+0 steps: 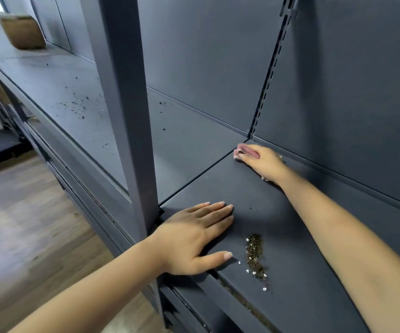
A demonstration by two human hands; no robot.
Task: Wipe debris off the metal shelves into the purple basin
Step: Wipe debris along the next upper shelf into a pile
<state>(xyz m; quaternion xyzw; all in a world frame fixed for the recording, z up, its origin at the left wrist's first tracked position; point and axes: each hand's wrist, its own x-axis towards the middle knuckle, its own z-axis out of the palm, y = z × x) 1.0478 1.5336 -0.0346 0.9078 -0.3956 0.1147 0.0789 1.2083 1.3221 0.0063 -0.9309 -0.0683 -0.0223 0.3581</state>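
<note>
A dark grey metal shelf (pixel 290 212) fills the right half of the view. My right hand (pixel 264 162) presses a pink cloth (pixel 247 150) into the shelf's back left corner, fingers curled over it. Flat on the shelf near its front left edge rests my left hand (pixel 194 234), fingers straight. A narrow pile of brown debris (pixel 255 258) with white specks lies just right of that hand's thumb. The purple basin is not in view.
A thick metal upright (pixel 131 116) stands in front of the shelves at centre. The neighbouring shelf (pixel 57 92) to the left carries scattered dark crumbs and a woven basket (pixel 23 32) at its far end. Wooden floor (pixel 25 224) lies below left.
</note>
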